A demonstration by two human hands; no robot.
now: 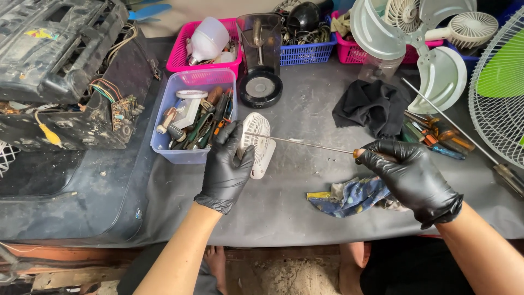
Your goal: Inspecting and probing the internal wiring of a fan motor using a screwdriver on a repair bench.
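While the left hand grips the small white fan, right hand fingers close around the long screwdriver, tip at the fan.

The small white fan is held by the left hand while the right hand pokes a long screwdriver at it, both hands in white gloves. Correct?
Not quite: the gloves are black, as the head view shows. The left hand does hold the small white fan, and the right hand aims the long screwdriver at it.

Dark grey workbench in soft daylight, above a dusty floor and wooden ledge.
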